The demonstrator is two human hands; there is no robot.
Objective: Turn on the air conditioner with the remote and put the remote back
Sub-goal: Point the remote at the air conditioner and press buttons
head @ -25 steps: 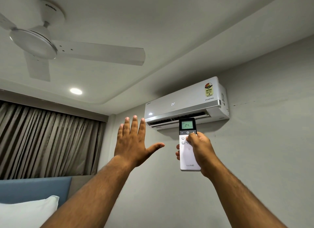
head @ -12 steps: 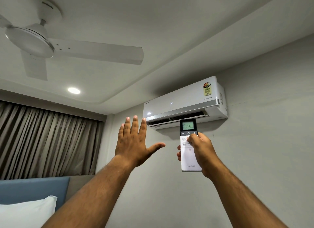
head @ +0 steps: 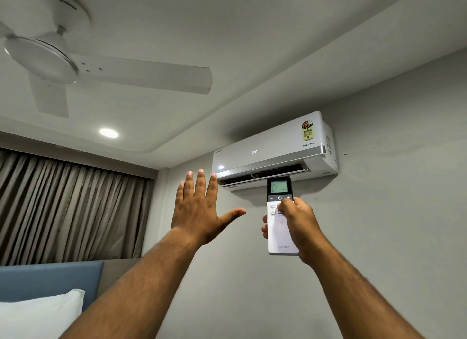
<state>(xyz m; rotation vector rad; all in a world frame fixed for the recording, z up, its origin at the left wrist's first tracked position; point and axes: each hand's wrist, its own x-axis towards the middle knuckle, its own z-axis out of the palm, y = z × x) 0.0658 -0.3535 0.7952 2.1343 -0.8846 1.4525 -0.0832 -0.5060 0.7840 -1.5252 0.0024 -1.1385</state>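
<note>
A white split air conditioner hangs high on the grey wall, its panel lit with "24" and its bottom flap open. My right hand grips a white remote with a dark top; the remote's screen reads 24 and my thumb rests by its upper buttons. The remote points up at the unit from just below it. My left hand is raised flat to the left of the remote, fingers spread, palm toward the unit, holding nothing.
A white ceiling fan is overhead at the left, with a lit recessed light beside it. Brown curtains cover the left wall. A blue headboard and white pillow lie at lower left.
The view has shifted slightly, so the unit sits a little left. Both hands keep their poses, and the remote stays aimed at the unit.
</note>
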